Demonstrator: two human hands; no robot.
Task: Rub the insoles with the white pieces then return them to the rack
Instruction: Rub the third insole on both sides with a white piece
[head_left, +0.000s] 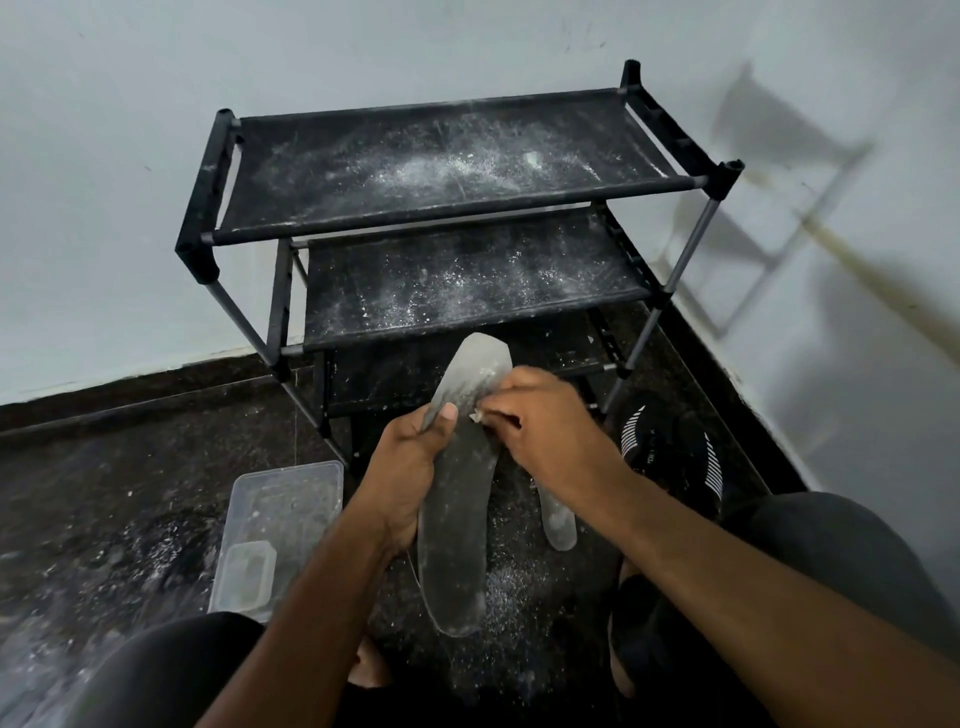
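My left hand (410, 467) grips a long grey insole (454, 519) around its middle, toe end pointing up toward the rack. My right hand (540, 421) pinches a small white piece (475, 415) against the insole's right edge, just above my left thumb. A second grey insole (558, 519) lies on the dark floor to the right, partly hidden behind my right forearm. The black shoe rack (457, 208) stands against the wall ahead, its fabric shelves dusted with white powder and bare of insoles.
A clear plastic tub (285, 514) with a smaller lid or tray inside sits on the floor at my left. A black shoe with white stripes (670, 447) lies right of the rack. White crumbs cover the floor between my knees. Walls close in behind and right.
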